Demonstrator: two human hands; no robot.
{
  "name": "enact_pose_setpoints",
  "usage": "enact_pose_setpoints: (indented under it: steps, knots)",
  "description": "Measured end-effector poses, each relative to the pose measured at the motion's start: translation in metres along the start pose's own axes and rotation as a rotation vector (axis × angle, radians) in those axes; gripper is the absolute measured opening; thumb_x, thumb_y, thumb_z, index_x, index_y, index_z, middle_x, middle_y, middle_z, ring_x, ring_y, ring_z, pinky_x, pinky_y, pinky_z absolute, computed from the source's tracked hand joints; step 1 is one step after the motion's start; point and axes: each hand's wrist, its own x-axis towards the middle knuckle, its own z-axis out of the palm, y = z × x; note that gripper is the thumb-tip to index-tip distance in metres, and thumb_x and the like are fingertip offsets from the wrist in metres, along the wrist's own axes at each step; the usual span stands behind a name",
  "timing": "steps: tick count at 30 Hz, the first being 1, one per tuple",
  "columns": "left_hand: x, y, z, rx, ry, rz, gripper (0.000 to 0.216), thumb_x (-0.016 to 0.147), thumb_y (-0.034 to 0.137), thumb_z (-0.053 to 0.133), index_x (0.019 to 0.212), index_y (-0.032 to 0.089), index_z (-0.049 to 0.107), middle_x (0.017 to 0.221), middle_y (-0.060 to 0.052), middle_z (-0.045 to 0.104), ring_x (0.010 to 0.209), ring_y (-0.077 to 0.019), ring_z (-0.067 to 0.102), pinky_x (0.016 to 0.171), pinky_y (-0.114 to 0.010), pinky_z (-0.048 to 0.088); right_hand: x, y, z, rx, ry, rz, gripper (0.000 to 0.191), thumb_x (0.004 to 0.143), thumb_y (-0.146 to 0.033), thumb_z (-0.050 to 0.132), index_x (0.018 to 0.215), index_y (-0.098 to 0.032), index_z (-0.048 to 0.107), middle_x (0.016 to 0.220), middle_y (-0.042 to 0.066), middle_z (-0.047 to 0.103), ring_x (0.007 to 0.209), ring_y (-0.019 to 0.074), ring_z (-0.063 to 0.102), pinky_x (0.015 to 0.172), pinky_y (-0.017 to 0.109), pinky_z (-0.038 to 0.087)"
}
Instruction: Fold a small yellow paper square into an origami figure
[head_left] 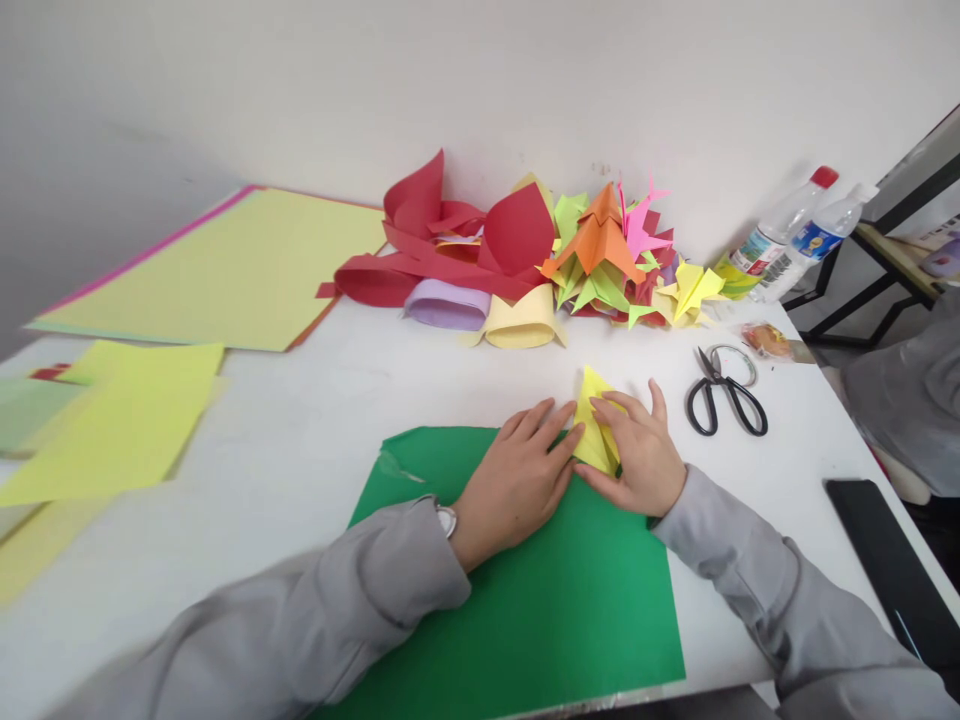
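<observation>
A small piece of folded yellow paper point(595, 440) lies between my hands at the far edge of a green sheet point(570, 610). My left hand point(517, 480) rests flat, fingers stretched out, with its fingertips touching the paper's left side. On the other side, my right hand point(637, 445) has its thumb and fingers bent onto the paper, gripping its right part. The fingers cover some of the folds. Beyond the right hand lie black-handled scissors point(726, 395) and a roll of tape point(735, 366).
Along the wall stand red paper shapes point(517, 235), a purple paper ring point(448, 304) and an orange origami piece point(600, 240) among several others. Two bottles point(780, 230) lean at the back right. Yellow sheets point(135, 420) lie left; a black phone-like slab point(892, 570) lies right.
</observation>
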Motion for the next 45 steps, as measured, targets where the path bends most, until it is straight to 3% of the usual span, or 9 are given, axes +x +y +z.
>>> enact_pose_setpoints:
  steps: [8,13,23,31,45]
  knots:
    - [0.0003,0.0004,-0.0005,0.007,0.058,0.009,0.033,0.092,0.024,0.043,0.119,0.014,0.058,0.133,-0.016,0.051,0.123,-0.0332,0.044,0.096,-0.049,0.042,-0.0002,0.0022,-0.0003,-0.010,0.029,0.004,0.059,0.083,-0.046,0.053,0.129,-0.011,0.042,0.106,0.015,0.067,0.117,0.0320,0.051,0.109,0.065,0.008]
    - [0.0006,0.0023,-0.0008,0.044,0.073,0.130,0.031,0.090,0.013,0.040,0.114,0.008,0.061,0.121,-0.015,0.060,0.114,-0.0268,0.051,0.099,-0.045,0.041,-0.0008,0.0021,0.0004,-0.004,0.019,-0.005,0.061,0.083,-0.045,0.052,0.132,-0.010,0.040,0.108,0.016,0.066,0.117,0.0323,0.051,0.109,0.066,0.009]
    - [-0.0008,-0.0015,0.0051,0.051,0.009,0.209,0.036,0.089,0.010,0.038,0.119,0.003,0.057,0.128,-0.018,0.057,0.121,-0.0289,0.049,0.101,-0.045,0.041,-0.0021,-0.0003,-0.0020,-0.039,0.069,-0.024,0.060,0.083,-0.042,0.052,0.133,-0.010,0.039,0.114,0.018,0.063,0.113,0.0305,0.055,0.109,0.061,0.020]
    - [0.0019,-0.0024,-0.0005,0.004,-0.046,0.210,0.036,0.091,0.014,0.037,0.121,0.007,0.057,0.130,-0.016,0.056,0.120,-0.0280,0.049,0.101,-0.044,0.040,-0.0042,0.0010,-0.0023,-0.077,0.152,-0.031,0.054,0.084,-0.038,0.055,0.129,-0.010,0.043,0.100,0.014,0.069,0.097,0.0268,0.063,0.104,0.055,0.032]
    - [0.0033,-0.0049,-0.0007,-0.033,-0.061,0.216,0.040,0.091,0.015,0.035,0.126,0.008,0.053,0.129,-0.016,0.056,0.121,-0.0275,0.046,0.099,-0.044,0.038,-0.0060,-0.0010,-0.0042,-0.043,0.118,-0.045,0.062,0.082,-0.046,0.055,0.130,-0.010,0.042,0.090,0.012,0.071,0.087,0.0263,0.065,0.102,0.055,0.033]
